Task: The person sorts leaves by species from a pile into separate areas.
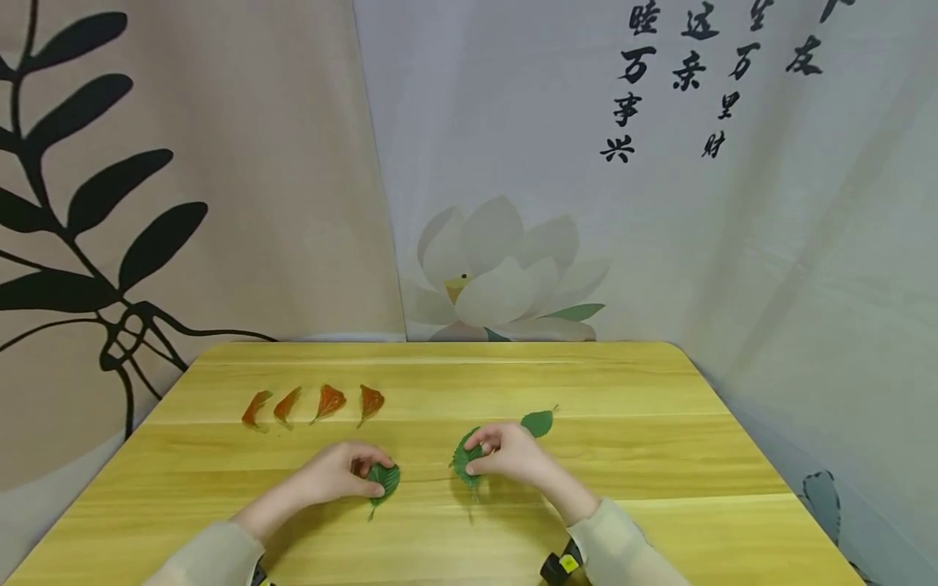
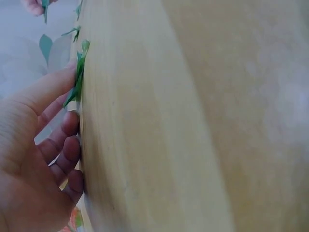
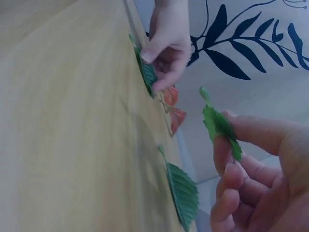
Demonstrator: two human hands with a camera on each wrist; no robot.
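Note:
My left hand (image 1: 339, 474) has thumb and fingers at a green leaf (image 1: 385, 482), pinching it close over the wooden table; its stem points toward the near edge. In the left wrist view, this leaf (image 2: 78, 77) appears edge-on beside the thumb. A second green leaf (image 3: 219, 126) is held between the thumb and fingers of my right hand (image 1: 509, 453), raised above the tabletop with its stem free. Below it, another serrated green leaf (image 3: 183, 195) lies on the table; the two overlap in the head view. One more green leaf (image 1: 538, 422) lies just beyond the right hand.
Several orange-red leaves (image 1: 331, 400) lie in a row toward the table's back left. The wooden table (image 1: 623, 537) ends at a printed curtain (image 1: 513, 163) behind it. A black device with a yellow patch (image 1: 563, 562) is at my right wrist.

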